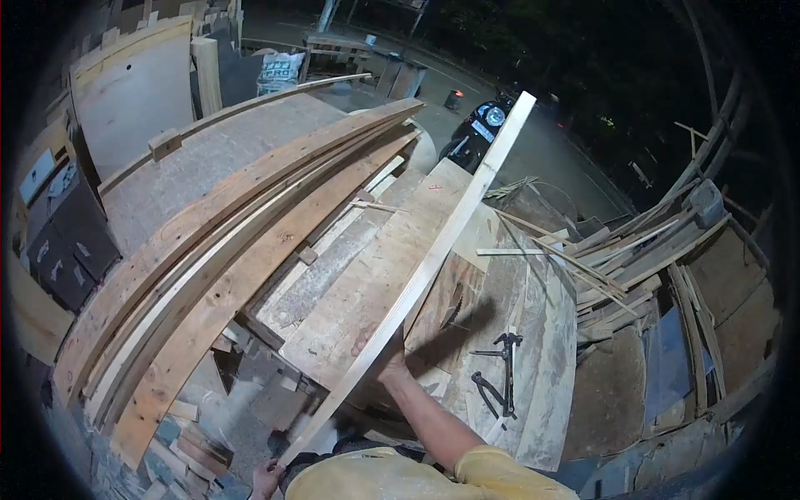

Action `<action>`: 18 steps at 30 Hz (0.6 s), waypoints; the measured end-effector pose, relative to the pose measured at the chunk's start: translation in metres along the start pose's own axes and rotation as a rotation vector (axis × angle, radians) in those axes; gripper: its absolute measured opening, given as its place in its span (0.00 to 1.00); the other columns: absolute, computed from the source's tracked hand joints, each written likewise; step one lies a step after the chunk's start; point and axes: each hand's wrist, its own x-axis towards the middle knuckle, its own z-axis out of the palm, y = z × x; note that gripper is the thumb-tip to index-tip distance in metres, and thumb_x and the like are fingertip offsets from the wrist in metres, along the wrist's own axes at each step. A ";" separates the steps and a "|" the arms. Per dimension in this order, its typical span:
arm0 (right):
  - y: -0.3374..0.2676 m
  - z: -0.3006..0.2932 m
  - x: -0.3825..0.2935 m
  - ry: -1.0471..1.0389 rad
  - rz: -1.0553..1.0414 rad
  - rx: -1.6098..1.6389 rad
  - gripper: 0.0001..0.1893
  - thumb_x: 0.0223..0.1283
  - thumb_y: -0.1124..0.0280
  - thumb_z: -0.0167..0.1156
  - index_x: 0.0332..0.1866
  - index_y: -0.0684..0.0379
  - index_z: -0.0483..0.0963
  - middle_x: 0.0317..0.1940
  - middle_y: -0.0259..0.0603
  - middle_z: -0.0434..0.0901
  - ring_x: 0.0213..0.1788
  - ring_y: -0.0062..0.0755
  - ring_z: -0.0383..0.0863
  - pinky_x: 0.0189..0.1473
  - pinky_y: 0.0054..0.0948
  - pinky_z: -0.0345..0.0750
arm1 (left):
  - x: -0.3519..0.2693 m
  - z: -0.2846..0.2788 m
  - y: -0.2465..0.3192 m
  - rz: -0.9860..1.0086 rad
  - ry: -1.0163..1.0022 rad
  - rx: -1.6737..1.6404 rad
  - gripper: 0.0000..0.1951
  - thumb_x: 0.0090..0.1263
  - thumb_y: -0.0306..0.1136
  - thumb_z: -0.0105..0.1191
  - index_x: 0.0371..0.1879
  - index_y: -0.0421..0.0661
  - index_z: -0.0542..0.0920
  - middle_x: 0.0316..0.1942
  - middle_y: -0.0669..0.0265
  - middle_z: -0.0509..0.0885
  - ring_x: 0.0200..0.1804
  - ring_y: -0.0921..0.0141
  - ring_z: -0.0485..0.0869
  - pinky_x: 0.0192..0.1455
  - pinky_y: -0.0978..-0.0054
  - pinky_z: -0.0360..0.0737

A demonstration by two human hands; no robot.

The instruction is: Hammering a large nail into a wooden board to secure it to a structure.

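Note:
A long, pale strip of lumber (462, 215) runs slantwise across the view, over a wooden work table (350, 294). My right hand (390, 350) grips it near its middle, the palm partly hidden behind the wood. At the bottom edge, my left hand (267, 478) holds the strip's near end. Just right of the strip, a toothed saw blade (455, 305) stands up through a darker plywood panel (431, 331). Farther right on the tabletop lie a hammer (509, 369) and a pair of pincers (490, 394).
Long planks (250, 269) are stacked left of the table, beside a broad panel (244, 147). Offcuts (187, 456) litter the floor at lower left. Loose wood strips (600, 281) pile up on the right. A motorcycle (478, 131) stands beyond the table's far end.

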 end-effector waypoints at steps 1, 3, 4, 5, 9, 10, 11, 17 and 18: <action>0.001 -0.001 0.002 -0.008 -0.002 0.003 0.30 0.49 0.35 0.57 0.23 0.58 0.74 0.20 0.40 0.73 0.24 0.37 0.76 0.31 0.37 0.76 | 0.003 -0.003 0.004 -0.017 -0.132 -0.039 0.37 0.56 0.37 0.61 0.66 0.45 0.60 0.66 0.52 0.61 0.63 0.49 0.63 0.63 0.56 0.63; 0.002 -0.008 0.004 0.019 -0.020 -0.046 0.33 0.47 0.31 0.56 0.23 0.58 0.74 0.18 0.39 0.73 0.25 0.38 0.76 0.31 0.37 0.76 | -0.010 0.014 0.043 0.253 -0.016 -0.019 0.36 0.52 0.43 0.65 0.61 0.47 0.66 0.56 0.56 0.68 0.57 0.54 0.69 0.58 0.61 0.68; 0.003 -0.003 0.004 0.085 -0.044 -0.057 0.32 0.47 0.31 0.55 0.23 0.57 0.74 0.16 0.39 0.72 0.22 0.39 0.75 0.28 0.38 0.75 | -0.029 0.030 0.067 0.459 0.224 0.006 0.33 0.44 0.44 0.69 0.50 0.38 0.77 0.40 0.55 0.82 0.45 0.58 0.80 0.50 0.64 0.75; 0.006 -0.009 0.006 0.079 -0.043 -0.054 0.32 0.47 0.31 0.55 0.23 0.57 0.74 0.16 0.39 0.72 0.22 0.39 0.75 0.28 0.38 0.75 | -0.024 0.036 0.068 0.461 0.230 0.007 0.33 0.44 0.44 0.69 0.50 0.38 0.77 0.40 0.55 0.82 0.45 0.58 0.80 0.50 0.64 0.75; 0.011 0.003 0.005 0.426 -0.184 -0.086 0.32 0.57 0.35 0.50 0.45 0.58 0.73 0.38 0.41 0.77 0.43 0.38 0.77 0.49 0.39 0.74 | 0.006 0.050 0.090 0.570 0.382 0.192 0.22 0.54 0.40 0.63 0.42 0.38 0.76 0.38 0.50 0.79 0.44 0.52 0.77 0.48 0.60 0.73; 0.017 0.020 -0.002 0.552 -0.295 -0.224 0.32 0.61 0.38 0.49 0.54 0.59 0.70 0.47 0.42 0.77 0.52 0.37 0.75 0.57 0.38 0.70 | 0.005 0.049 0.091 0.463 0.427 0.097 0.17 0.57 0.39 0.59 0.39 0.39 0.75 0.36 0.49 0.78 0.43 0.50 0.76 0.47 0.57 0.72; 0.020 0.026 -0.009 0.551 -0.279 -0.224 0.32 0.61 0.38 0.49 0.54 0.59 0.70 0.47 0.42 0.77 0.52 0.37 0.75 0.57 0.38 0.70 | 0.029 0.045 0.076 0.481 0.491 0.181 0.15 0.62 0.41 0.53 0.34 0.39 0.75 0.33 0.47 0.77 0.40 0.48 0.76 0.44 0.54 0.71; 0.003 0.042 -0.059 -0.035 -0.194 -1.006 0.34 0.65 0.48 0.51 0.63 0.69 0.58 0.60 0.44 0.67 0.62 0.32 0.65 0.66 0.32 0.60 | 0.084 -0.017 0.084 0.194 0.039 0.103 0.26 0.75 0.50 0.31 0.43 0.40 0.79 0.42 0.52 0.82 0.45 0.62 0.79 0.49 0.63 0.73; 0.001 0.048 -0.054 -0.097 -0.337 -1.001 0.39 0.62 0.48 0.55 0.66 0.69 0.54 0.60 0.45 0.65 0.62 0.33 0.64 0.65 0.31 0.59 | 0.069 -0.021 0.097 0.197 0.029 0.107 0.26 0.75 0.50 0.31 0.43 0.40 0.79 0.42 0.52 0.82 0.45 0.62 0.79 0.49 0.63 0.73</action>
